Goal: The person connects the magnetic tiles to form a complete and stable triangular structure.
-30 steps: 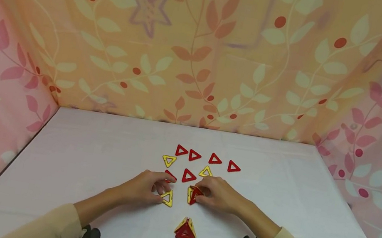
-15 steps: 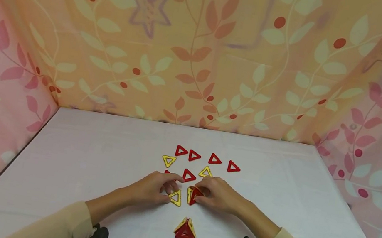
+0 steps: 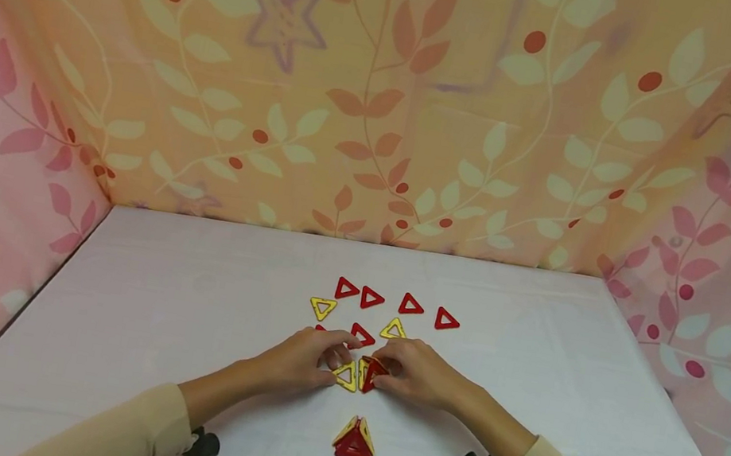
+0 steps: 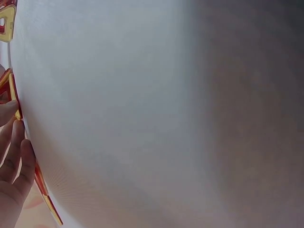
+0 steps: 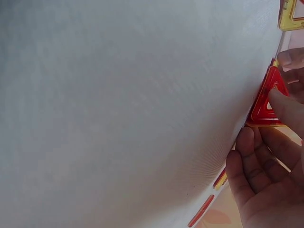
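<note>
In the head view my left hand (image 3: 312,356) pinches a yellow triangular magnetic tile (image 3: 351,385) between thumb and fingers. That tile is right beside a standing cluster of joined triangular tiles, with a red tile (image 5: 260,112) on its near right face and yellow ones around it. My right hand (image 3: 420,371) grips the cluster, its thumb across the red face in the right wrist view. A small red and yellow pyramid (image 3: 353,452) stands nearer to me. The left wrist view catches the left hand (image 4: 13,171) only at its edge.
Beyond the hands, several red triangular tiles (image 3: 340,288) lie flat in a row, with a yellow tile (image 3: 323,302) and another yellow tile (image 3: 393,335). One red tile (image 3: 356,334) sits just past the left fingertips; another is mostly hidden behind that hand. White cloth covers the table (image 3: 184,270).
My left hand has slid to the right with the yellow tile, bringing it up to the cluster. The right hand has kept its hold in place.
</note>
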The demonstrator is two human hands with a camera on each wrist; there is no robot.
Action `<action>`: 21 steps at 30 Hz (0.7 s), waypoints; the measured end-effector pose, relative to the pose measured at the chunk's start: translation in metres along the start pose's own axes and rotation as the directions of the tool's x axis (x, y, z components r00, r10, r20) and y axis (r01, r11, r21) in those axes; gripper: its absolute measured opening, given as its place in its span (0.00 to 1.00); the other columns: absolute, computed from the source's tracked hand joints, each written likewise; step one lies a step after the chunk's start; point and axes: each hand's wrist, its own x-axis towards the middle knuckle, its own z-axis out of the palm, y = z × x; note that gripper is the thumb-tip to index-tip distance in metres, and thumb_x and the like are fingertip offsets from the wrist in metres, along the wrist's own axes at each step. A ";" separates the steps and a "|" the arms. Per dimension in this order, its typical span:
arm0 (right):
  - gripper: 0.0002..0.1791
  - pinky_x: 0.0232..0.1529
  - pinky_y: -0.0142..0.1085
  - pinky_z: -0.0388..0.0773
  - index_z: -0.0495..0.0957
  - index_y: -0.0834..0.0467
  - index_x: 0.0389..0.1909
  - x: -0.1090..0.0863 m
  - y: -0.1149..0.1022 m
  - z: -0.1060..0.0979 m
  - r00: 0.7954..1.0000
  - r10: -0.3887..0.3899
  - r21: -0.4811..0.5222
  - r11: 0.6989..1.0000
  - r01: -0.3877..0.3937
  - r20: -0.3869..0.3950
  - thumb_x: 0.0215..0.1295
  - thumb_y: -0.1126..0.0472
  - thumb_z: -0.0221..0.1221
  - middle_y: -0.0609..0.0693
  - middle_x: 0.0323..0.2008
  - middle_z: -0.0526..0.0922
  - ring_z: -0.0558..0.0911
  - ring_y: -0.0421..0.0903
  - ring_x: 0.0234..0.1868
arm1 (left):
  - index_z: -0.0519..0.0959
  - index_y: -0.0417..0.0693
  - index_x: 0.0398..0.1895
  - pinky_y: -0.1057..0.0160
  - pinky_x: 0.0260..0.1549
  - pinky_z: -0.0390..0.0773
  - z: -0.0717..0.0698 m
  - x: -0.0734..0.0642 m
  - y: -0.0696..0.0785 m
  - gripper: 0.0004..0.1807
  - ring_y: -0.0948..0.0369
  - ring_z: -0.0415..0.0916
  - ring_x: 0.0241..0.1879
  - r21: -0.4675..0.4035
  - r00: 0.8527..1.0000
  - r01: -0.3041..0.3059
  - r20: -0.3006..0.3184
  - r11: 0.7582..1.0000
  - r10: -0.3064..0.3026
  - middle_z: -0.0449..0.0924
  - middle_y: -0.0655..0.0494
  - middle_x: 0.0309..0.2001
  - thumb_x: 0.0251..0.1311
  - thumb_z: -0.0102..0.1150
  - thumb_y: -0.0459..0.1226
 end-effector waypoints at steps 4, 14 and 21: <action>0.17 0.40 0.30 0.77 0.84 0.55 0.50 0.000 0.000 -0.001 1.000 0.014 -0.005 1.000 -0.014 0.008 0.62 0.54 0.68 0.37 0.38 0.81 0.76 0.38 0.38 | 0.74 0.48 0.62 0.68 0.42 0.80 0.001 0.001 0.001 0.29 0.65 0.79 0.40 0.014 1.000 0.007 -0.012 1.000 -0.006 0.83 0.59 0.46 0.57 0.69 0.28; 0.16 0.41 0.32 0.76 0.84 0.56 0.50 0.001 0.000 -0.001 1.000 -0.010 -0.024 1.000 0.010 0.004 0.63 0.55 0.68 0.38 0.37 0.81 0.76 0.39 0.37 | 0.74 0.48 0.62 0.71 0.41 0.79 0.001 0.000 0.002 0.30 0.66 0.78 0.38 0.066 0.999 0.019 -0.031 0.998 -0.017 0.82 0.61 0.37 0.55 0.71 0.29; 0.16 0.42 0.32 0.77 0.84 0.56 0.50 -0.001 0.000 0.000 1.000 -0.010 -0.022 1.000 0.010 -0.003 0.62 0.55 0.68 0.39 0.39 0.82 0.76 0.37 0.38 | 0.73 0.47 0.63 0.70 0.40 0.79 0.000 -0.001 0.005 0.28 0.68 0.77 0.36 0.057 0.999 0.004 -0.048 0.998 -0.002 0.83 0.60 0.37 0.58 0.69 0.31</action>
